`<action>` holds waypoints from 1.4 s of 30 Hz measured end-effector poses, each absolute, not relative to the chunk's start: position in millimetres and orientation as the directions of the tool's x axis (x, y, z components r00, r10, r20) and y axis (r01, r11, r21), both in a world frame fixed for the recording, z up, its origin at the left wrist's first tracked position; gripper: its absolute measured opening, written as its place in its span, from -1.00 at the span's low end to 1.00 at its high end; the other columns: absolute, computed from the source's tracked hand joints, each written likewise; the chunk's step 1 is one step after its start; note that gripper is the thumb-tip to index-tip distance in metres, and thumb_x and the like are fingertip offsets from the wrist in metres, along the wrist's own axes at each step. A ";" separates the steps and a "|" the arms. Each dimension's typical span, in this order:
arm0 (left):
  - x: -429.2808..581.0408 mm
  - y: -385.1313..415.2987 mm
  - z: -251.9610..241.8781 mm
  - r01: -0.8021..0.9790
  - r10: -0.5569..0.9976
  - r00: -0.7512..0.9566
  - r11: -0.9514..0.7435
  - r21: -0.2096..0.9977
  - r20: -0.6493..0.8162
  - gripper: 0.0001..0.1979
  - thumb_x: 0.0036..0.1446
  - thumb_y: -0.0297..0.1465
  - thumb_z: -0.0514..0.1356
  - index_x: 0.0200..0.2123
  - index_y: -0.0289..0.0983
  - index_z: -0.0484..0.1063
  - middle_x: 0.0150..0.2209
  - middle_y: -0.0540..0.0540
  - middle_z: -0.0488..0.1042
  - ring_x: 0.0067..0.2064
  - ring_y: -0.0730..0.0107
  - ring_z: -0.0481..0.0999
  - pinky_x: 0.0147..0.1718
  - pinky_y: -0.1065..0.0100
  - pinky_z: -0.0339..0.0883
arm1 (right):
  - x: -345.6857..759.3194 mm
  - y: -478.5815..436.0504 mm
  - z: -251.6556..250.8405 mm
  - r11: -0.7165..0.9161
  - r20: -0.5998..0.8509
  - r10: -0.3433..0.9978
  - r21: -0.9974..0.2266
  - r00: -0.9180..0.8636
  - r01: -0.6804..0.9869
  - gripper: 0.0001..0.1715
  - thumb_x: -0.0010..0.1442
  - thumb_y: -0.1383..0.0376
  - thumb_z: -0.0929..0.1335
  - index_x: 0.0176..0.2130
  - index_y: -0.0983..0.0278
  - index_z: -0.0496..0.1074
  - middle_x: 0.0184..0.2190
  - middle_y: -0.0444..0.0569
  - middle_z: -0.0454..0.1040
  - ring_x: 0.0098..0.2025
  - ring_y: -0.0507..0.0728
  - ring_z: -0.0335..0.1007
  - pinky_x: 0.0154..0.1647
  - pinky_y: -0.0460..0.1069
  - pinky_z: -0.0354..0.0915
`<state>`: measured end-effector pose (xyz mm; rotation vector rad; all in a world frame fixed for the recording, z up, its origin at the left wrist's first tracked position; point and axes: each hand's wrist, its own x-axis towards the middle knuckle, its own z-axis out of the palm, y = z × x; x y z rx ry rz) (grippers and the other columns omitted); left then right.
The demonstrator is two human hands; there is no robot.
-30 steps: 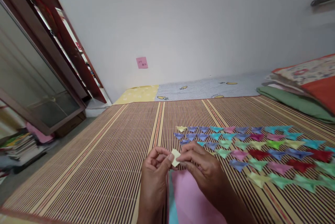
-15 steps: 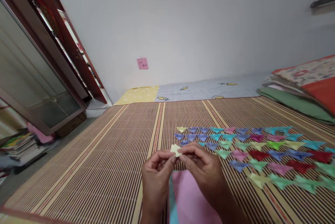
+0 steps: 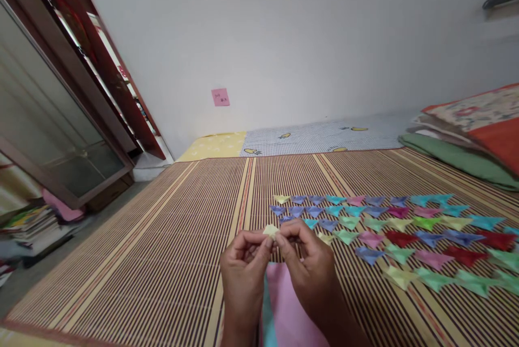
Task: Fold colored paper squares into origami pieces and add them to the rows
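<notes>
Both my hands pinch one small pale yellow folded paper [image 3: 270, 229] above a striped bamboo mat [image 3: 170, 239]. My left hand [image 3: 244, 271] grips its left side between thumb and forefinger. My right hand [image 3: 303, 268] grips its right side the same way. Only the top of the paper shows above my fingertips. Under my wrists lie a pink paper sheet [image 3: 288, 304] and a teal sheet [image 3: 265, 314]. Several small folded paper planes [image 3: 385, 228] in many colours lie in rows on the mat, just beyond and to the right of my hands.
A white wall with a pink sticky note [image 3: 220, 97] rises behind the mat. A glass-fronted cabinet [image 3: 52, 120] leans at the left, with stacked books [image 3: 28, 225] on the floor. Folded bedding and a pillow [image 3: 474, 136] lie at the right.
Both hands have drawn closer together around the yellow paper and lifted it slightly. Less of the paper shows now than a second ago.
</notes>
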<state>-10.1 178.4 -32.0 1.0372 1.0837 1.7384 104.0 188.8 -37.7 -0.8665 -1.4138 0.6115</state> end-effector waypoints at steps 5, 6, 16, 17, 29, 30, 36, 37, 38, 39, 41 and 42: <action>-11.1 178.4 -35.8 -0.209 0.915 -0.333 -0.307 0.928 0.228 -0.86 -0.03 -0.44 0.46 -0.46 -0.30 0.56 -0.44 -0.03 0.61 -0.37 0.43 0.60 -0.32 0.49 0.51 | 99.7 189.3 -40.0 0.565 0.585 0.795 -0.811 0.161 0.153 -0.90 0.29 0.34 0.38 -0.32 0.22 0.43 -0.45 -0.15 0.52 -0.41 0.07 0.49 -0.38 -0.08 0.41; -11.0 178.7 -36.4 -0.211 0.916 -0.332 -0.306 0.928 0.226 -0.86 -0.02 -0.44 0.46 -0.46 -0.30 0.55 -0.43 -0.03 0.61 -0.36 0.44 0.60 -0.32 0.49 0.51 | 99.7 189.5 -40.2 0.566 0.586 0.793 -0.810 0.165 0.155 -0.91 0.28 0.34 0.38 -0.32 0.22 0.43 -0.45 -0.15 0.52 -0.42 0.07 0.50 -0.39 -0.08 0.42; -11.8 182.1 -36.4 -0.393 0.992 -0.114 -0.096 0.914 0.055 -0.75 0.07 -0.29 0.44 -0.28 -0.33 0.55 -0.43 -0.07 0.61 -0.43 0.42 0.57 -0.34 0.42 0.46 | 100.6 189.9 -43.8 0.512 0.508 0.835 -0.858 0.210 0.040 -0.93 0.27 0.30 0.39 -0.30 0.23 0.44 -0.45 -0.09 0.53 -0.44 0.09 0.54 -0.48 -0.08 0.49; -12.3 181.4 -36.7 -0.375 0.992 -0.102 -0.104 0.921 0.071 -0.77 0.11 -0.28 0.42 -0.32 -0.34 0.56 -0.45 -0.06 0.60 -0.42 0.42 0.55 -0.34 0.43 0.44 | 100.6 190.1 -43.2 0.509 0.505 0.839 -0.860 0.204 0.035 -0.94 0.27 0.30 0.40 -0.29 0.23 0.44 -0.45 -0.10 0.54 -0.44 0.08 0.54 -0.48 -0.09 0.49; -8.5 175.4 -32.5 -0.237 0.965 -0.149 -0.245 0.940 0.215 -0.76 0.24 -0.29 0.32 -0.42 -0.30 0.50 -0.50 0.02 0.46 -0.43 0.48 0.42 -0.38 0.47 0.34 | 114.7 185.7 -27.2 0.493 0.490 0.870 -0.867 -0.057 0.065 -0.68 0.37 0.26 0.33 -0.44 0.25 0.41 -0.53 -0.16 0.45 -0.48 0.03 0.41 -0.43 -0.10 0.31; -7.2 175.0 -32.6 -0.238 0.965 -0.157 -0.245 0.940 0.211 -0.77 0.22 -0.29 0.33 -0.41 -0.30 0.50 -0.49 0.02 0.46 -0.43 0.49 0.42 -0.38 0.48 0.34 | 114.5 185.1 -27.7 0.492 0.490 0.870 -0.867 -0.046 0.072 -0.68 0.37 0.26 0.32 -0.44 0.25 0.40 -0.53 -0.17 0.44 -0.48 0.03 0.41 -0.44 -0.10 0.30; -6.4 171.3 -31.6 -0.294 0.970 -0.170 -0.218 0.931 0.174 -0.78 0.13 -0.31 0.40 -0.43 -0.29 0.48 -0.50 0.04 0.46 -0.44 0.51 0.42 -0.41 0.51 0.33 | 111.9 184.7 -30.3 0.481 0.478 0.876 -0.876 -0.074 0.040 -0.68 0.39 0.24 0.31 -0.42 0.25 0.39 -0.50 -0.16 0.41 -0.45 0.05 0.39 -0.41 -0.08 0.29; -6.8 171.0 -31.9 -0.298 0.968 -0.172 -0.230 0.927 0.185 -0.77 0.15 -0.31 0.39 -0.44 -0.29 0.47 -0.50 0.05 0.45 -0.44 0.51 0.42 -0.40 0.50 0.33 | 111.8 185.1 -30.0 0.470 0.466 0.880 -0.882 -0.091 0.025 -0.68 0.39 0.23 0.31 -0.41 0.25 0.40 -0.50 -0.15 0.41 -0.44 0.06 0.39 -0.40 -0.07 0.29; -6.9 171.0 -32.4 -0.300 0.965 -0.177 -0.242 0.923 0.195 -0.77 0.16 -0.31 0.39 -0.45 -0.28 0.46 -0.51 0.06 0.44 -0.44 0.51 0.41 -0.39 0.50 0.32 | 111.8 185.5 -29.6 0.456 0.453 0.885 -0.890 -0.109 0.009 -0.68 0.39 0.22 0.31 -0.41 0.25 0.40 -0.49 -0.15 0.41 -0.43 0.06 0.38 -0.39 -0.07 0.29; -6.7 171.2 -33.1 -0.302 0.962 -0.184 -0.251 0.920 0.202 -0.76 0.16 -0.32 0.38 -0.46 -0.28 0.45 -0.51 0.06 0.43 -0.44 0.50 0.41 -0.38 0.49 0.32 | 112.1 185.9 -29.1 0.446 0.443 0.888 -0.895 -0.121 -0.006 -0.68 0.39 0.21 0.32 -0.40 0.25 0.41 -0.49 -0.15 0.41 -0.42 0.07 0.38 -0.38 -0.06 0.29; -5.3 172.1 -34.3 -0.296 0.959 -0.199 -0.256 0.920 0.203 -0.75 0.17 -0.33 0.37 -0.48 -0.27 0.43 -0.53 0.07 0.41 -0.45 0.50 0.38 -0.39 0.48 0.30 | 113.8 186.6 -28.1 0.444 0.442 0.887 -0.896 -0.137 -0.018 -0.70 0.39 0.22 0.31 -0.39 0.25 0.40 -0.48 -0.16 0.41 -0.42 0.06 0.38 -0.37 -0.06 0.29; -4.6 172.7 -34.5 -0.288 0.960 -0.199 -0.249 0.925 0.197 -0.74 0.18 -0.33 0.37 -0.48 -0.27 0.42 -0.53 0.07 0.40 -0.46 0.50 0.37 -0.40 0.48 0.29 | 115.2 187.0 -27.6 0.450 0.447 0.883 -0.893 -0.141 -0.010 -0.70 0.40 0.23 0.31 -0.39 0.24 0.40 -0.48 -0.16 0.40 -0.42 0.06 0.38 -0.37 -0.06 0.28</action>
